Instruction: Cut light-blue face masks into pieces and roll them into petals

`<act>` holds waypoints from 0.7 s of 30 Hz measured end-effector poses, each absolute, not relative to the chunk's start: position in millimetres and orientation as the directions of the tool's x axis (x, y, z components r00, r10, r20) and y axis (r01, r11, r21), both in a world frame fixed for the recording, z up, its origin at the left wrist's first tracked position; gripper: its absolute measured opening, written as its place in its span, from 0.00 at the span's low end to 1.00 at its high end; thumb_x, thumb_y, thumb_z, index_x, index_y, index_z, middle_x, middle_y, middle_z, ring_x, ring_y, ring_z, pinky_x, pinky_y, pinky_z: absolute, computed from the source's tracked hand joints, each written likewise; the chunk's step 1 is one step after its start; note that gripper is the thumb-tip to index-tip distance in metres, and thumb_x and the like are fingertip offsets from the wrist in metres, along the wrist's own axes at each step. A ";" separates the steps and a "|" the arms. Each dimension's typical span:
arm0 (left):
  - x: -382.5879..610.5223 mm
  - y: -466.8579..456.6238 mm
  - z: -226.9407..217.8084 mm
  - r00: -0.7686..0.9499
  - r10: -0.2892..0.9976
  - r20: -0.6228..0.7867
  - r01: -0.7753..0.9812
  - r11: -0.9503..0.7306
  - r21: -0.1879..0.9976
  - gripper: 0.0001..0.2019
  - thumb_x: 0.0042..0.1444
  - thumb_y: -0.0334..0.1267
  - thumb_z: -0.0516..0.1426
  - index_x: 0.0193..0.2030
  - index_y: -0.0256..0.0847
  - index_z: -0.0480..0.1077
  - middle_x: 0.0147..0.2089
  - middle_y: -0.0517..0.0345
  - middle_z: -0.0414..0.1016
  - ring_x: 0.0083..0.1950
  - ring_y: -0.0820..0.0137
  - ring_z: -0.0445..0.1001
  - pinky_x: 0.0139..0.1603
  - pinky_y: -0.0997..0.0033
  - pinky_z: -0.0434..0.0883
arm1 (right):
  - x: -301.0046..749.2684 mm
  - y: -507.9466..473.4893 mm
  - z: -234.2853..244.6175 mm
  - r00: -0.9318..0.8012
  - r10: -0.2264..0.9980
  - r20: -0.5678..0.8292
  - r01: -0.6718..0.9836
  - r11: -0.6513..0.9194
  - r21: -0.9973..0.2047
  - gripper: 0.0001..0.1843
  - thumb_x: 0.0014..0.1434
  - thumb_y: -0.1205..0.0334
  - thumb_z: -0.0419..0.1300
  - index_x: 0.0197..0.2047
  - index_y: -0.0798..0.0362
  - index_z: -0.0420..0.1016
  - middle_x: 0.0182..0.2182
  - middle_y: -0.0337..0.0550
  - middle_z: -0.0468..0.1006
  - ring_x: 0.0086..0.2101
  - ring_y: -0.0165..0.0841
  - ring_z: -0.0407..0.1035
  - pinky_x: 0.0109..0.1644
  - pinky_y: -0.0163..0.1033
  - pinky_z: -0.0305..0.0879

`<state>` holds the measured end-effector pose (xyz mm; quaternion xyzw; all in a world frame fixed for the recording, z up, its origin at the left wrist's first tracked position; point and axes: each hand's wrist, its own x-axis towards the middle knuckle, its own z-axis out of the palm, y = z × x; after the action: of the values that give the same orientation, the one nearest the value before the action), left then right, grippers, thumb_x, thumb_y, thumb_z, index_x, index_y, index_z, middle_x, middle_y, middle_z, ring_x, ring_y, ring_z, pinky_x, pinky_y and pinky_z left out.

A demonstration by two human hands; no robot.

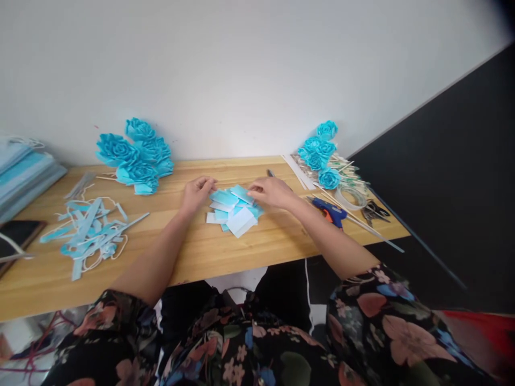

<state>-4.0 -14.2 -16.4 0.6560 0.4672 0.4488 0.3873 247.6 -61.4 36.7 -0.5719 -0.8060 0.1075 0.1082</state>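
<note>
A small heap of blue and white cut fabric pieces (234, 210) lies in the middle of the wooden table (201, 252). My left hand (196, 193) rests at the heap's left edge, fingers curled and touching a blue piece. My right hand (270, 192) sits at the heap's right edge, fingertips pinched on a blue piece on top. Both forearms reach in from the near edge.
Blue fabric roses (134, 155) lie at the back left, more roses (319, 153) on sticks at the back right. Strips and elastic scraps (90, 230) lie left. A blue glue gun (330, 210), tape roll (351, 197), scissors (374, 212), stacked masks (24, 171) and a phone (16, 236) lie around.
</note>
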 end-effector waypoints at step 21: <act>11.3 -37.3 -4.9 0.549 0.816 0.180 0.292 -0.389 0.874 0.15 0.60 0.44 0.54 0.48 0.43 0.78 0.47 0.54 0.81 0.45 0.64 0.78 0.46 0.68 0.71 | 244.0 -32.5 -1.4 -0.036 0.973 0.229 0.395 0.225 -0.891 0.13 0.54 0.52 0.62 0.35 0.53 0.78 0.29 0.37 0.78 0.29 0.30 0.69 0.34 0.34 0.64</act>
<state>11.3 -37.3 -4.9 0.7729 0.3585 0.3115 0.4208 244.0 -32.5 -1.4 -0.5319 -0.6429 0.3236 0.4461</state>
